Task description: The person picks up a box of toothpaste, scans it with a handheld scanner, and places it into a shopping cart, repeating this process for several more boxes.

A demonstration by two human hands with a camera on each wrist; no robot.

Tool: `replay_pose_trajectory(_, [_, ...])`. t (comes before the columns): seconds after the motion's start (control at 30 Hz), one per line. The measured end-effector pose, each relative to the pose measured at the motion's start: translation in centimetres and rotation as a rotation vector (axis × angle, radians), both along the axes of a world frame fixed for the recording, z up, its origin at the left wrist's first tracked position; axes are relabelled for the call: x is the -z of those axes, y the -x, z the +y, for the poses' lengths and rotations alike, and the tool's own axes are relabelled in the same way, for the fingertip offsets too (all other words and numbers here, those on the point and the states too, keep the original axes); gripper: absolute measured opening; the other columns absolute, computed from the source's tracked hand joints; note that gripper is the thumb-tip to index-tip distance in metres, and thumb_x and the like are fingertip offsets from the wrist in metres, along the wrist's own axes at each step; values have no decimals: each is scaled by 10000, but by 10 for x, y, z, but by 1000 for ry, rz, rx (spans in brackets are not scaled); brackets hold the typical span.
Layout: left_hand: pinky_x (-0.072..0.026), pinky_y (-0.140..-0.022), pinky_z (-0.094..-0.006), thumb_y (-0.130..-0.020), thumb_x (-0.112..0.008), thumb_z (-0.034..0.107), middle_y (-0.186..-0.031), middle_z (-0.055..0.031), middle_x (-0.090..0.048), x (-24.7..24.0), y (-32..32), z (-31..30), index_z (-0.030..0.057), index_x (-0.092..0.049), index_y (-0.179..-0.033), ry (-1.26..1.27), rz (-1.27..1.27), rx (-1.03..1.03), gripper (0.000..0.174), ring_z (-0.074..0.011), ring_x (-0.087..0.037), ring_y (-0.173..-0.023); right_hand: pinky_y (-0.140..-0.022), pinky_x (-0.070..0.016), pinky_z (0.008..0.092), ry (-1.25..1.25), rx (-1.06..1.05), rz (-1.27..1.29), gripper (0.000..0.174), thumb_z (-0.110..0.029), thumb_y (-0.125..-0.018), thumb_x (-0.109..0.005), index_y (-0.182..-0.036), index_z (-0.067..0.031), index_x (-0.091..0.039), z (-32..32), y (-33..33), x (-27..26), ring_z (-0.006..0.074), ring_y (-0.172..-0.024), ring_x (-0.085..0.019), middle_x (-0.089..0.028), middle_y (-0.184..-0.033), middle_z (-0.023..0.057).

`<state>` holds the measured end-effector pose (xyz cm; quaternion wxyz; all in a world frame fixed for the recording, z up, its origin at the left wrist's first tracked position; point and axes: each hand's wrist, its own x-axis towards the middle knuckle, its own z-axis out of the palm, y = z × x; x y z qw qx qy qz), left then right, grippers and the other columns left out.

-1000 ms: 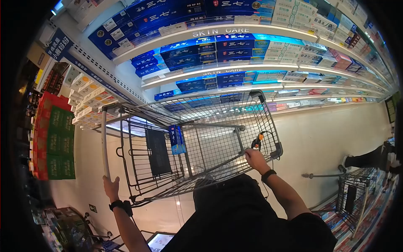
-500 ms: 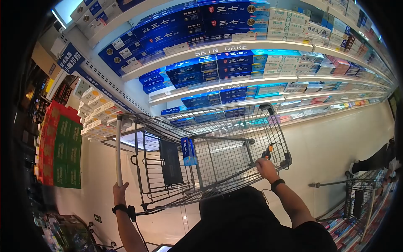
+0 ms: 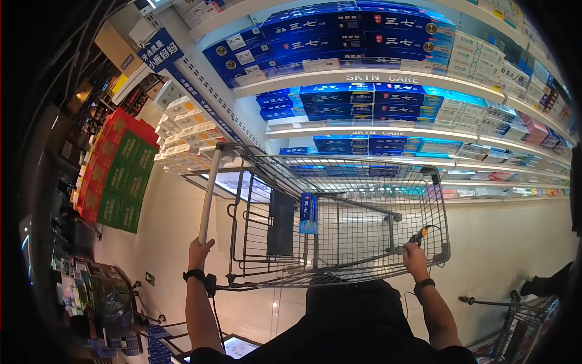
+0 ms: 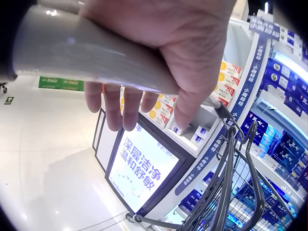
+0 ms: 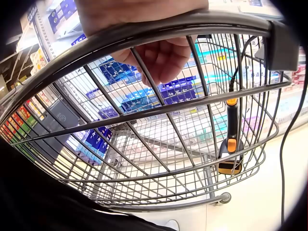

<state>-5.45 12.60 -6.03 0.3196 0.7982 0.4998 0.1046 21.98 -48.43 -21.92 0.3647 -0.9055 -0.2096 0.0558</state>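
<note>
A grey wire shopping cart (image 3: pixel 357 233) stands in front of my body. My left hand (image 3: pixel 197 252) grips its pale handle bar (image 3: pixel 210 194); in the left wrist view the fingers (image 4: pixel 113 108) hang over the bar's far side. My right hand (image 3: pixel 414 261) holds the cart's near side rim (image 5: pixel 159 30), fingertips curled over into the basket. A blue box (image 3: pixel 308 212) stands inside, beside the dark seat panel (image 3: pixel 280 223). Close to my right hand, a black-and-orange handheld device (image 5: pixel 232 139) with a cable is inside the basket's front end.
Lit shelves (image 3: pixel 388 79) stacked with blue and white boxes run along the cart's far side. Red and green cartons (image 3: pixel 124 176) and a lit sign (image 4: pixel 139 166) stand to the left. At lower right are another cart (image 3: pixel 527 327) and a person's leg (image 3: pixel 548 280). Pale floor (image 3: pixel 494 242) lies between.
In the head view the cart, shelves and both hands have shifted right, and more of the left side shows. Both hands keep their hold on the cart.
</note>
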Motion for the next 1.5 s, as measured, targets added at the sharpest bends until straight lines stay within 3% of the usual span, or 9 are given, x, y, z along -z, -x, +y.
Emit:
replay_pose_trajectory(0.5, [-446, -556, -318, -741, -692, 264, -640, -54, -570, -6, 4, -11, -11, -581, -789, -30, 61, -51, 300, -146, -537, -575, -696, -515, 466, 52, -7, 40, 145, -97, -837, -586, -924, -8, -661, -2, 0, 2, 396, -770, -640, -660, -820, 212])
replay_pose_trajectory(0.57, [-446, -551, -317, -740, -694, 258, -637, -51, -567, -2, 6, -6, -10, -579, -790, -23, 45, -42, 297, -144, -533, -567, -718, -521, 453, 70, 3, 78, 159, -41, -816, -579, -944, 11, -659, -1, 1, -1, 403, -809, -643, -660, -864, 213])
replay_pose_trajectory(1.27, [-467, -557, -338, -728, -698, 265, -634, -73, -588, 0, 8, 0, -9, -587, -800, -50, 71, -36, 304, -171, -571, -566, -681, -516, 452, 32, -22, -16, 99, -72, -813, -588, -865, 0, -631, 6, 4, -10, 388, -764, -632, -652, -829, 193])
replay_pose_trajectory(1.5, [-476, -579, -354, -708, -711, 283, -643, -93, -600, 1, 9, 2, -10, -588, -799, -111, 104, -33, 330, -200, -582, -581, -688, -518, 456, 67, -34, 40, 124, -83, -821, -586, -903, -2, -633, 6, 3, -12, 387, -768, -633, -653, -839, 192])
